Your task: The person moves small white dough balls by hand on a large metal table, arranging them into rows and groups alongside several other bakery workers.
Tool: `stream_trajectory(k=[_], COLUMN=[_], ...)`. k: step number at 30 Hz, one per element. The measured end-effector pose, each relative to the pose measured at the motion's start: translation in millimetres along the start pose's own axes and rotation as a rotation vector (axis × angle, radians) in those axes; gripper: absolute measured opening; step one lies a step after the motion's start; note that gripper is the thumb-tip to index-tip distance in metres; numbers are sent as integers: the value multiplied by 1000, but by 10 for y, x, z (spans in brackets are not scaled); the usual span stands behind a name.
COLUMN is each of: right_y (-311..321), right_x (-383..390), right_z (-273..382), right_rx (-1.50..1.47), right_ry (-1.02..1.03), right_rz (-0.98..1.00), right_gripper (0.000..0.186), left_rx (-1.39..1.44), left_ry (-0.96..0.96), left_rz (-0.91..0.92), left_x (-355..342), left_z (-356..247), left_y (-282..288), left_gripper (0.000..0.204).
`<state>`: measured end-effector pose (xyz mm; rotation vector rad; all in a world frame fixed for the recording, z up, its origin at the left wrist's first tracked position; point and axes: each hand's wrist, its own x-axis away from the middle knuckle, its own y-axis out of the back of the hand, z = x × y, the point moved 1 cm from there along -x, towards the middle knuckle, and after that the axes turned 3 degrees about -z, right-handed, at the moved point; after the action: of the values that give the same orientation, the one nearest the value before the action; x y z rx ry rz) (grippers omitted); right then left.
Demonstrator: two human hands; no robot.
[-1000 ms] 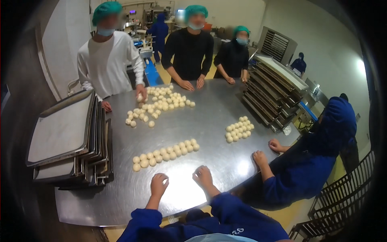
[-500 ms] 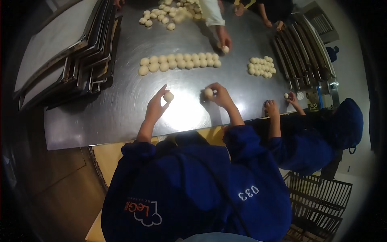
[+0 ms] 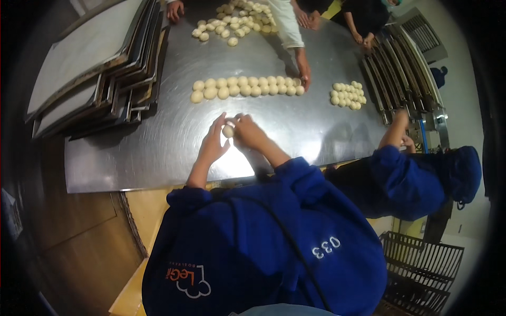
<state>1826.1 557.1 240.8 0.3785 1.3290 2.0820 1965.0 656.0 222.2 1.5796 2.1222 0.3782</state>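
Fingers [image 3: 217, 124] half-curled around dough ball [image 3: 228, 131]

The person's blue jacket [image 3: 247, 237] carries the readable markings, upside down in this view: at near left, a white cloud-outline emblem [image 3: 194, 289] with orange and white lettering [image 3: 184, 274] and a tiny, unclear line beside it; right of these, white digits [image 3: 326, 247].

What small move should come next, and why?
Perhaps steady the dough ball between left hand and right hand, short of the double row: both hands are close about it, and a co-worker's hand is at that row's right end.
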Motion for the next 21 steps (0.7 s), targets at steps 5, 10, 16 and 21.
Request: stream_trajectory(k=[5,10,16,21], right_y=[-54,379,1292,1499], right_x=[-85,-79,41,-279], right_z=[33,-464,-1931,-2590], right_rx=[-6,-573,-508,-308], right_ry=[61,-121,-569,-703], right_rz=[105,-56,-523,-607], right_gripper=[37,39,52,47], left_rx=[-101,-185,-411,-531], left_ry=[-118,-35,-43,-22], left_rz=[-137,-170,-161,-171], left_x=[14,15,-33,-30], left_z=[59,166,9,-6], left_y=[-54,-114,-162,-160], left_gripper=[79,76,69,67])
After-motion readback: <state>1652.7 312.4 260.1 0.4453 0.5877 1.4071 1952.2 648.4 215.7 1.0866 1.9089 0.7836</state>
